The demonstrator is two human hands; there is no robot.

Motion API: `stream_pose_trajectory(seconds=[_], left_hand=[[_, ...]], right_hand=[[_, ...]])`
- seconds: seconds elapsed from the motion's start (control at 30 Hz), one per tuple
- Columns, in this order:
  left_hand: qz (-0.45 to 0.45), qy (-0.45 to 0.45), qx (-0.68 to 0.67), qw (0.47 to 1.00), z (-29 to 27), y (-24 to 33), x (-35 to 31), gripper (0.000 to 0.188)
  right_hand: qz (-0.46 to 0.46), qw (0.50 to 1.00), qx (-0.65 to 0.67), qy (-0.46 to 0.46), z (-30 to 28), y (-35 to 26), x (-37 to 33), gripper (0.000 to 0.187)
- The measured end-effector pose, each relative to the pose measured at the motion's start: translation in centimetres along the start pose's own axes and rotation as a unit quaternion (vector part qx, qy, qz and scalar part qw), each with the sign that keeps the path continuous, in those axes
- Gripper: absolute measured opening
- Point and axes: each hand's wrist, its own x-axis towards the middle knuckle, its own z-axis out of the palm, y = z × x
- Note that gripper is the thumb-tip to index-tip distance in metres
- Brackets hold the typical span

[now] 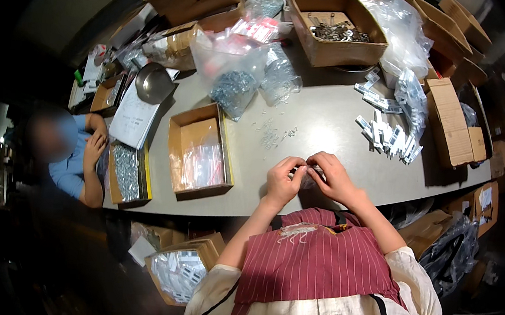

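Near the table's front edge, my left hand (285,182) and my right hand (334,179) meet, fingers bent and thumbs pinched. Both grip a small clear plastic bag (309,182), partly covered by my fingers; its contents are too small to make out. Just beyond my hands, small loose screws (271,136) lie scattered on the grey table (322,128). To the left stands an open cardboard box (177,135) holding a stack of clear plastic bags (202,163).
Farther left are a box of screws (125,171), papers (135,116) and a metal bowl (155,83). A bag of screws (233,89) and a box of metal parts (335,55) stand behind. White-and-grey pieces (383,134) lie right. A person (73,158) sits left.
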Motion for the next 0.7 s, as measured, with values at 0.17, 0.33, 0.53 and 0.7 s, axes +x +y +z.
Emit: stream_pose_trajectory(seconds=[0.17, 0.33, 0.53, 0.7], left_hand=[[0.036, 0.072, 0.041, 0.996, -3.0, 2.1, -2.4, 0.006], [0.017, 0.192, 0.059, 0.979, -7.7, 4.5, -6.4, 0.005], [-0.062, 0.367, 0.135, 0.918, -13.3, 5.8, -14.8, 0.005], [-0.069, 0.583, 0.114, 0.801, -16.7, 3.9, -23.8, 0.011]], right_hand=[[-0.141, 0.988, -0.061, -0.034, 1.1, -1.9, 1.6, 0.019], [-0.307, 0.942, -0.072, -0.115, 2.9, -5.5, 4.7, 0.026], [-0.454, 0.859, 0.013, -0.236, 9.0, -9.6, 8.3, 0.025], [-0.412, 0.87, 0.012, -0.271, 17.1, -9.9, 14.2, 0.033]])
